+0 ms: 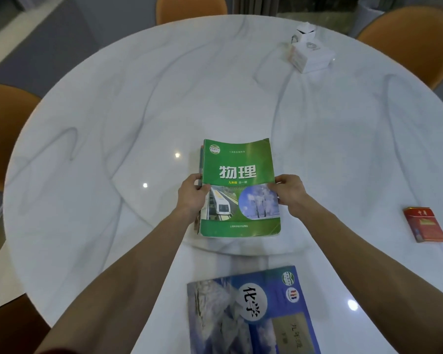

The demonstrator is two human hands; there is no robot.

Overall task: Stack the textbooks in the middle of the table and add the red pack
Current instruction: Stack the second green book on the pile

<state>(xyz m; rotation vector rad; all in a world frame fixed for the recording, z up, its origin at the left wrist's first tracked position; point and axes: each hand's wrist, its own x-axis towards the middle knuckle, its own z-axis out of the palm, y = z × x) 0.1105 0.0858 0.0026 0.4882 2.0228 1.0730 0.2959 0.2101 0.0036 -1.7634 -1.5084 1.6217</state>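
Note:
A green textbook [238, 180] lies on top of a small stack near the middle of the round white marble table [113, 118]; edges of another book show under its left side. My left hand [191, 198] grips the stack's left edge and my right hand [290, 192] grips its right edge. A blue textbook [251, 312] lies flat near the table's front edge, turned sideways and apart from the stack. The red pack [424, 224] lies flat on the table at the far right, away from both hands.
A white tissue box [311, 53] stands at the table's far right. Orange chairs [407, 39] ring the table at the back, right and left.

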